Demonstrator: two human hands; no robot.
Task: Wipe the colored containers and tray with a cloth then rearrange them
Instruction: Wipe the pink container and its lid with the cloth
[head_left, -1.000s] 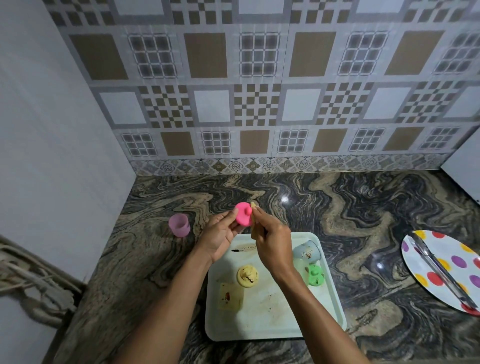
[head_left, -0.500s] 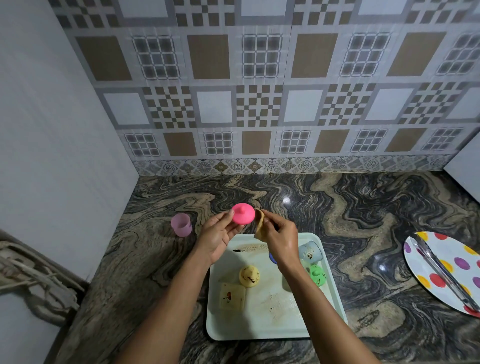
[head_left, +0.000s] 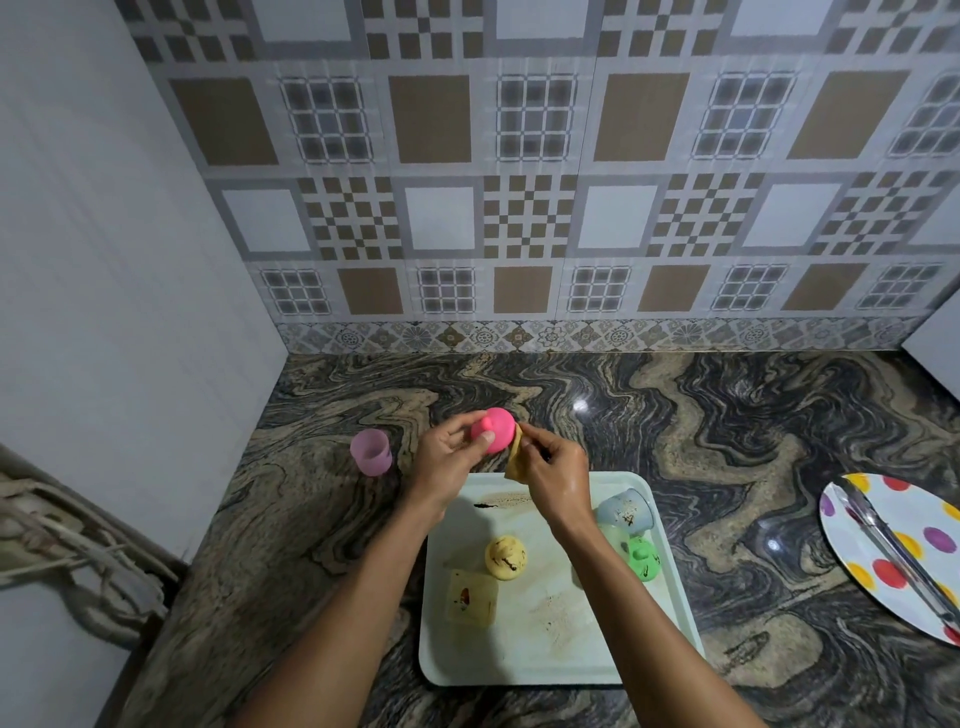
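A patterned tile wall is rising behind a swirled dark stone desk (head_left: 311, 519), where a pale tray (head_left: 545, 654) is sitting near the front edge. Above the tray's far edge, the person's left hand (head_left: 447, 462) is gripping a pink knobbed lid (head_left: 493, 428) with thumb and fingers curled round its rim. It is holding the lid raised with the knob side turned toward the camera, probably to offer that surface for wiping. The right hand (head_left: 558, 470) is pinching a tan cloth (head_left: 516, 460), whose upper corner is touching or almost touching the lid's right edge, so the lid is lying just beside that hand's fingertips. From this, the pink lid seems to be the piece being wiped.

A translucent pink cup (head_left: 370, 452) is standing on the desk left of the left hand, off the tray, likely set aside as the lid's partner. On the tray, a yellow lid (head_left: 505, 557), a yellowish square container (head_left: 471, 597), a tipped grey-blue cup (head_left: 623, 512) and a green lid (head_left: 643, 557) are showing dark smears, and the tray floor is streaked brown, so these appear unwiped. Well to the right, a polka-dot plate (head_left: 883, 525) is carrying metal tongs (head_left: 893, 551).
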